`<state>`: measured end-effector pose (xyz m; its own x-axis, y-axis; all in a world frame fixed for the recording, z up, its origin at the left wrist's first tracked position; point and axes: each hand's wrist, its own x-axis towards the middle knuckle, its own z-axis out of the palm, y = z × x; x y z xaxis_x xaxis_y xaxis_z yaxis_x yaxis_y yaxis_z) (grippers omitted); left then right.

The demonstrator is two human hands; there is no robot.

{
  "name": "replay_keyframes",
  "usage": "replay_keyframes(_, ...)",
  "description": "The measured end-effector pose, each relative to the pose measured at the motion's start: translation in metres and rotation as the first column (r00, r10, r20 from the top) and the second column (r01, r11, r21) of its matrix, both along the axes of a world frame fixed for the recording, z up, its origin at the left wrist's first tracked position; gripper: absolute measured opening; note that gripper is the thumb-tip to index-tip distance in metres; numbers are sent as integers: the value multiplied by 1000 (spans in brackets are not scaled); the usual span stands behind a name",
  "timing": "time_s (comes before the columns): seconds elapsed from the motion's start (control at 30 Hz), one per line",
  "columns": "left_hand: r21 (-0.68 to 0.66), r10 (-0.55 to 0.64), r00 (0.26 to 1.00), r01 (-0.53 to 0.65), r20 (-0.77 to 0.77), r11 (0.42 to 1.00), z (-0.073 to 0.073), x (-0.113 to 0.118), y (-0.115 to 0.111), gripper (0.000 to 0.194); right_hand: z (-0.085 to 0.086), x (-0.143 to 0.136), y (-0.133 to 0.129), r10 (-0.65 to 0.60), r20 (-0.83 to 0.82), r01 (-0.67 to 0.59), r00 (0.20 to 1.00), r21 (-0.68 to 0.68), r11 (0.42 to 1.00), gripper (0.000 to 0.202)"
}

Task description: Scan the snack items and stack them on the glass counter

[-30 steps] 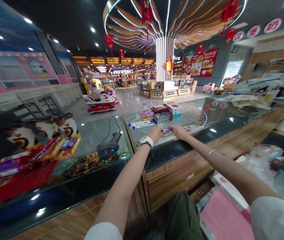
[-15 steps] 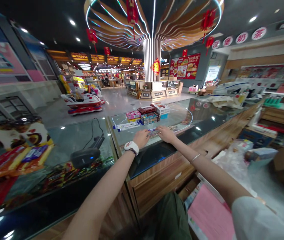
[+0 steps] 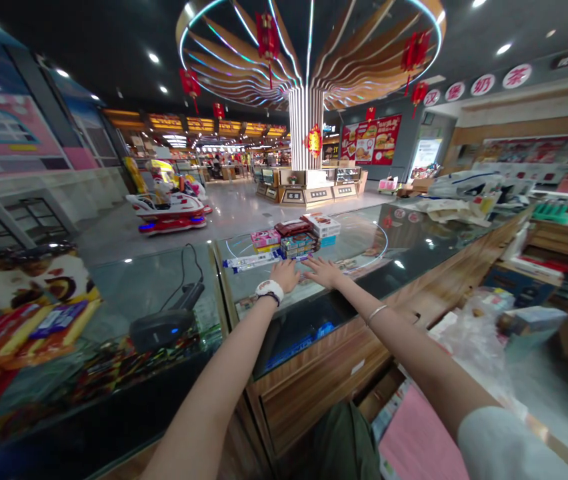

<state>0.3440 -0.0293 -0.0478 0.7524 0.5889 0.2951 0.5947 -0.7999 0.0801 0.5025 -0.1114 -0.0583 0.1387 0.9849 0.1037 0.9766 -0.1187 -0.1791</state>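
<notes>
On the glass countertop (image 3: 199, 270), both arms reach forward. My left hand (image 3: 285, 275) has its fingers stretched out just in front of a group of small packaged goods. Beside it, my right hand (image 3: 324, 272) lies with fingers spread. A thin blue packet (image 3: 301, 257), partly hidden, lies at the fingertips of both hands. Directly behind stand a stack of blue printed boxes (image 3: 298, 247), a dark red packet (image 3: 293, 228), a white box (image 3: 323, 225) and a pink box (image 3: 265, 238). Long blue-and-white packets (image 3: 251, 261) lie left of my left hand.
A black barcode scanner (image 3: 161, 328) with a cable rests on the left counter section. Snack packs (image 3: 39, 327) lie further left. Below the counter, a drawer (image 3: 389, 393) is pulled out near a pink sheet (image 3: 421, 433). Plastic bags (image 3: 474, 333) and cartons are at right.
Both hands held the thin blue packet between them; now it lies against the boxes and the fingers have opened out. My hands have moved slightly forward.
</notes>
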Motion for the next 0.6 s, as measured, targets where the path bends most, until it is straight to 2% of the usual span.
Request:
replay_keyframes(0.27,-59,-1,1000,2,11,998,-7,1,5,50,-6,2,8,-16,10,16,1000,42,999,55)
replay_keyframes(0.6,-59,56,997,-59,-60,996,4,-19,-26,52,-5,-4,-1,-4,40,-4,999,196,981,54)
